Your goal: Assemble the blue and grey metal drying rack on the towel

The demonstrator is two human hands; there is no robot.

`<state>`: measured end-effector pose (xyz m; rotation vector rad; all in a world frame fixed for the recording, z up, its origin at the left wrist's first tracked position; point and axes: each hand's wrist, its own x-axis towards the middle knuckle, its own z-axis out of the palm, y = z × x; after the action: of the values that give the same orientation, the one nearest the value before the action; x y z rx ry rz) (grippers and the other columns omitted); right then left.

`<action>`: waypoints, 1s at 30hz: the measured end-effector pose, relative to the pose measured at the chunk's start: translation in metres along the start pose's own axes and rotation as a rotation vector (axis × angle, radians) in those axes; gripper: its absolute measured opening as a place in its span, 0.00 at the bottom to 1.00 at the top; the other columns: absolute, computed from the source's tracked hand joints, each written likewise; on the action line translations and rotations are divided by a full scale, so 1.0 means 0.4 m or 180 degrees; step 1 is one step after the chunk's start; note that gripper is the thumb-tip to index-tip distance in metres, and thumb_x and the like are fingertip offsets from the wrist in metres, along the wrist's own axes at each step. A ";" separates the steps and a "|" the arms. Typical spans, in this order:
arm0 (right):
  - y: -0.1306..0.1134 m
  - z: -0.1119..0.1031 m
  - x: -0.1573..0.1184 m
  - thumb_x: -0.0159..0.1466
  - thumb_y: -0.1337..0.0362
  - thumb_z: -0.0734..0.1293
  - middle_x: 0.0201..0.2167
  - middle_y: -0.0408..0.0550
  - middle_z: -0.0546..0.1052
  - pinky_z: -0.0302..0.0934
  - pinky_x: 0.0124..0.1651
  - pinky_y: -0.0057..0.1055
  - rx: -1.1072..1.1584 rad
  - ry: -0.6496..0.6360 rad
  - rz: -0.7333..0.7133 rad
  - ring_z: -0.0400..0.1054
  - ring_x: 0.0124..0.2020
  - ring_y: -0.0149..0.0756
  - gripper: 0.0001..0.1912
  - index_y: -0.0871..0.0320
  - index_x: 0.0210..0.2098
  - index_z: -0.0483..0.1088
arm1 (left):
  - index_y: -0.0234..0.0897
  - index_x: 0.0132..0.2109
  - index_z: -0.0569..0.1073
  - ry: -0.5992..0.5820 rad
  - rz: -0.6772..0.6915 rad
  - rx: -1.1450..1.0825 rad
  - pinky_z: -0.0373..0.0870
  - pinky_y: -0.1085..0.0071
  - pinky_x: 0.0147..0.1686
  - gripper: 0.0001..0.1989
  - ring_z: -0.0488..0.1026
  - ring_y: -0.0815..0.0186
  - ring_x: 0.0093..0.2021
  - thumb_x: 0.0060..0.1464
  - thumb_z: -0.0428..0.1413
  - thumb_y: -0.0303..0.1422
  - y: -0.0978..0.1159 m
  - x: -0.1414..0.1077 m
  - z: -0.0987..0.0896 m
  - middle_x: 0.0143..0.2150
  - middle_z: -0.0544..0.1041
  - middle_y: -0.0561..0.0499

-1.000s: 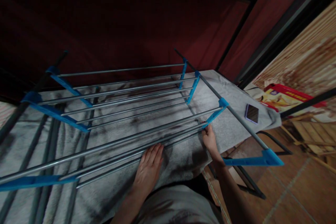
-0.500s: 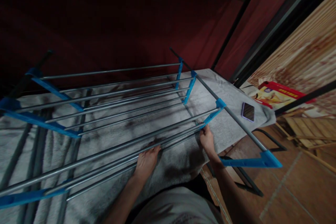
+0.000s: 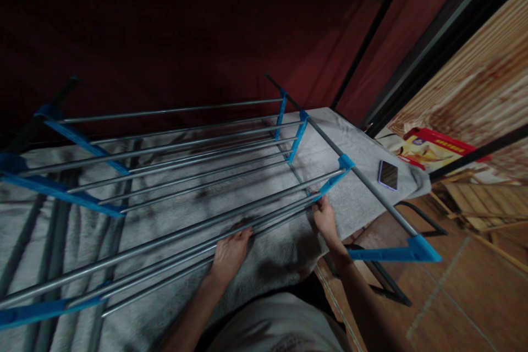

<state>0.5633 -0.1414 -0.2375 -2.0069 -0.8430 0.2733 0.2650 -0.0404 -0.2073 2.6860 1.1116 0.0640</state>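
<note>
A clothes drying rack with grey metal bars and blue plastic brackets lies across the grey fleece cover (image 3: 350, 132). My left hand (image 3: 231, 250) is closed around the lower near bars (image 3: 181, 259), its fingertips hidden behind them. Farther right, my right hand (image 3: 324, 218) pinches the end of a near bar, up against the lower tip of a blue bracket (image 3: 333, 180). That bracket hangs from a grey side tube (image 3: 379, 196), which ends in a blue corner piece (image 3: 396, 254) beside my right forearm.
A phone (image 3: 388, 175) lies on the cover at the right. Beyond it are a red and yellow box (image 3: 439, 148) and a slatted wooden piece (image 3: 478, 203) above the tiled floor. Loose dark tubes (image 3: 53, 242) lie at the left. A dark red wall (image 3: 185, 27) stands behind.
Both hands keep their places on the rack. The view has shifted very slightly, and nothing is taken up or let go.
</note>
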 end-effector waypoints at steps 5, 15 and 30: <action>-0.004 0.004 -0.004 0.59 0.64 0.59 0.39 0.51 0.79 0.65 0.49 0.39 -0.0082 0.0068 0.0048 0.73 0.46 0.46 0.20 0.55 0.51 0.66 | 0.37 0.56 0.75 -0.0008 0.0068 0.0019 0.74 0.64 0.45 0.18 0.80 0.58 0.43 0.67 0.43 0.30 -0.002 0.003 -0.003 0.47 0.82 0.44; -0.002 0.012 -0.001 0.57 0.64 0.58 0.43 0.53 0.79 0.65 0.51 0.43 0.0036 0.0106 0.0214 0.72 0.47 0.49 0.21 0.55 0.49 0.67 | 0.36 0.58 0.73 -0.0171 -0.0036 -0.0084 0.73 0.61 0.47 0.20 0.80 0.56 0.47 0.68 0.41 0.31 -0.003 0.002 -0.004 0.49 0.81 0.42; 0.044 0.029 -0.003 0.55 0.62 0.60 0.47 0.51 0.78 0.62 0.58 0.43 0.0735 0.0126 -0.0057 0.70 0.50 0.44 0.21 0.55 0.48 0.70 | 0.40 0.57 0.73 0.0551 0.0033 0.0097 0.72 0.59 0.47 0.17 0.79 0.55 0.47 0.67 0.48 0.36 -0.020 -0.041 0.030 0.49 0.81 0.45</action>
<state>0.5649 -0.1408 -0.2585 -1.7834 -0.7678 0.3054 0.2496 -0.0488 -0.2202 2.7565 1.1557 0.2888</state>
